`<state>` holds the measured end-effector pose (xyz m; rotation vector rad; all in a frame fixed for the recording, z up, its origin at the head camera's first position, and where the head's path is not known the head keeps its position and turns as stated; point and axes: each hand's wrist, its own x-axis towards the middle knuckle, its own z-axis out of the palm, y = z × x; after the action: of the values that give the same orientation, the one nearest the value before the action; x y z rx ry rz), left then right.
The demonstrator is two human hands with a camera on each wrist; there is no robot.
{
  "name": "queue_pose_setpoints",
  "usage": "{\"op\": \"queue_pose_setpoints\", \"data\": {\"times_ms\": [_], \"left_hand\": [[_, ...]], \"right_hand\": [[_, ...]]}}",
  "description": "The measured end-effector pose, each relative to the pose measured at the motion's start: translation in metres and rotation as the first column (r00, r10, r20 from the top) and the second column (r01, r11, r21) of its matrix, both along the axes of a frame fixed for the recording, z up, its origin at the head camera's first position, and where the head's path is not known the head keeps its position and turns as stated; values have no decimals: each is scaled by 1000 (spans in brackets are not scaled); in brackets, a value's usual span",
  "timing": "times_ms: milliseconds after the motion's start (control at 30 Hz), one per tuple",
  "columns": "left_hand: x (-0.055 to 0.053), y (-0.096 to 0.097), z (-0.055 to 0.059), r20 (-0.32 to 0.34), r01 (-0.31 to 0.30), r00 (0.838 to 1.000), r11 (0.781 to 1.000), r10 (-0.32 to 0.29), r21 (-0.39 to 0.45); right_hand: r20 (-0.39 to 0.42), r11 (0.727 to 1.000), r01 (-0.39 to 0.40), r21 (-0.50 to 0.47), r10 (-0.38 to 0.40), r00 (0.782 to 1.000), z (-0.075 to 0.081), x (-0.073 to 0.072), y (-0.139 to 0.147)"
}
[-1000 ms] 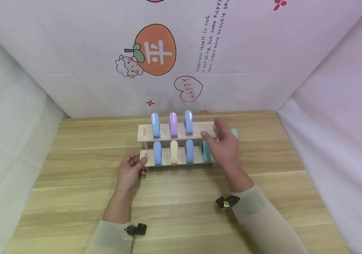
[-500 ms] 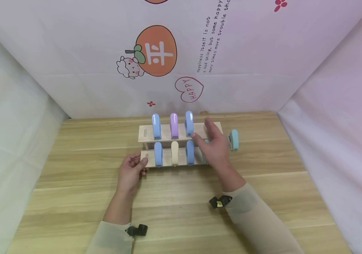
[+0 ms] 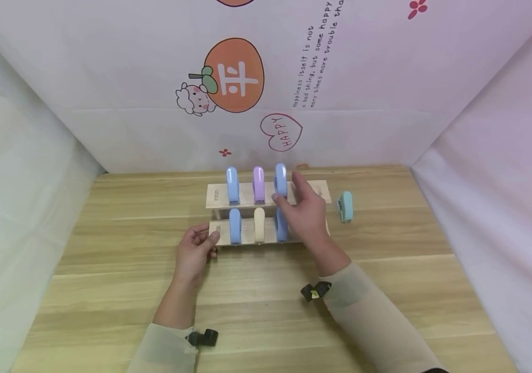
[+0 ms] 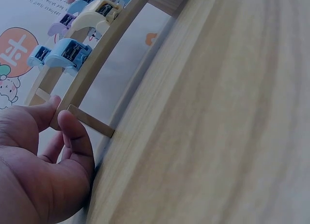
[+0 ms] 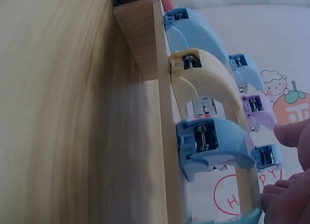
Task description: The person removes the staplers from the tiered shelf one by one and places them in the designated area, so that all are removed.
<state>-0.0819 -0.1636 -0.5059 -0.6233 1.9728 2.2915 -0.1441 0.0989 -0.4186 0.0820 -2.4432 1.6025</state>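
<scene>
My left hand (image 3: pixel 196 254) pinches the left end of a two-tier wooden rack (image 3: pixel 247 237) between thumb and fingers. Small pastel staplers stand on it in two rows. The back row has a blue stapler (image 3: pixel 232 185), a purple stapler (image 3: pixel 259 185) and another blue stapler (image 3: pixel 280 180). Up front are a blue stapler (image 3: pixel 235 226), a cream stapler (image 3: pixel 259 225) and a second blue stapler (image 5: pixel 215 141). My right hand (image 3: pixel 308 215) hovers around the back row's right-hand blue stapler, thumb and fingers spread apart. It covers the front row's right part, where a teal stapler (image 5: pixel 237 218) shows at the right wrist view's bottom edge.
Right of the rack, a mint-green stapler (image 3: pixel 346 207) stands on the wooden table (image 3: pixel 256 311). A white printed cloth (image 3: pixel 364 77) rises behind the table's far edge. White cloth also hangs on both sides.
My right hand has moved left along the rack, from its right end to the back row's right-hand blue stapler, uncovering the mint-green stapler. The left hand has kept its hold on the rack.
</scene>
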Motion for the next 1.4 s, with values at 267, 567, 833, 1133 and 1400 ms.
{"op": "queue_pose_setpoints", "data": {"times_ms": [267,567,833,1133,1400], "left_hand": [[-1,1,1,3,21,1000,1000,-21,-8],[0,1,1,-3,15,1000,1000,-15,-8],[0,1,2,2,16,1000,1000,-16,-15],[0,0,1,6,19,1000,1000,-19,-19],[0,0,2,2,7,1000,1000,-7,-3]], "right_hand": [[-20,997,8,81,-6,1000,1,-6,-7],[-16,983,42,180,-40,999,3,-9,-13],[-17,977,55,208,-52,998,3,-8,-14],[-33,982,67,176,-62,998,1,-8,-12],[-42,982,121,147,-116,992,4,-7,-5]]}}
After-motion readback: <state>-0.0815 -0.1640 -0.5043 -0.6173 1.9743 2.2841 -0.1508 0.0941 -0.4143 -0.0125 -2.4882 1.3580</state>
